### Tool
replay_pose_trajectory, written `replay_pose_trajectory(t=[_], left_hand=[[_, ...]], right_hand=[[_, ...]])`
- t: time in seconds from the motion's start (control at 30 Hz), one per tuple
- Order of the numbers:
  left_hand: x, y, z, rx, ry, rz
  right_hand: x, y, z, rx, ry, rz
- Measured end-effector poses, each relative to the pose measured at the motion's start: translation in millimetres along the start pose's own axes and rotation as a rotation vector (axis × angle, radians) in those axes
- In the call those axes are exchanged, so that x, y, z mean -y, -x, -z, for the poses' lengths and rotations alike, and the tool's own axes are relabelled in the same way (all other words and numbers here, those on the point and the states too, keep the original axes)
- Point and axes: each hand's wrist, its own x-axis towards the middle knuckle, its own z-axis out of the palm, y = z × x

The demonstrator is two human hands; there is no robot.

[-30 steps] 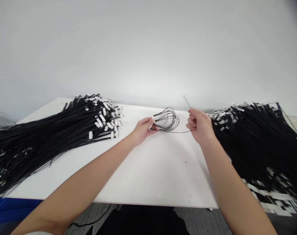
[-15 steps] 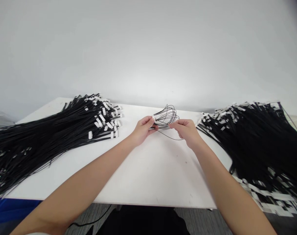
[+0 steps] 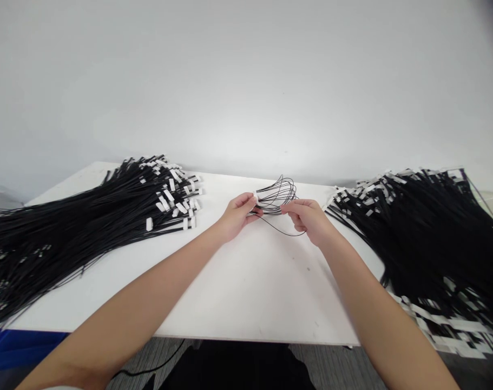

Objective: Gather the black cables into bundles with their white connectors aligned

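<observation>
A looped bundle of thin black wires (image 3: pixel 276 194) is held over the middle of the table, between my two hands. My left hand (image 3: pixel 241 215) is closed on its left end, thumb pressed against a small white connector (image 3: pixel 256 197). At the right side of the loops, my right hand (image 3: pixel 309 218) pinches the wires between thumb and fingertips, its other fingers curled. One loose wire (image 3: pixel 275 228) sags below the bundle from the left hand to the right. Exactly which strands the right fingertips grip is too small to tell.
On the left of the white table (image 3: pixel 246 303) lies a big pile of black cables (image 3: pixel 79 222) with white connectors. Another such pile (image 3: pixel 436 233) covers the right side, hanging past the front edge. A blue bin (image 3: pixel 22 349) shows below left; a wall (image 3: pixel 246 97) rises behind.
Both hands stay nearly in place. The wire loops have shifted slightly, and the loose wire below them sags a little lower.
</observation>
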Motion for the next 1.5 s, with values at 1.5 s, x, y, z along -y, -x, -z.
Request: replay_pose_trajectory(t=[1.5], left_hand=[[-7,7,-0.7,-0.063,-0.178,0.031]], right_hand=[[-7,-21,12,-0.397,-0.283,0.365]])
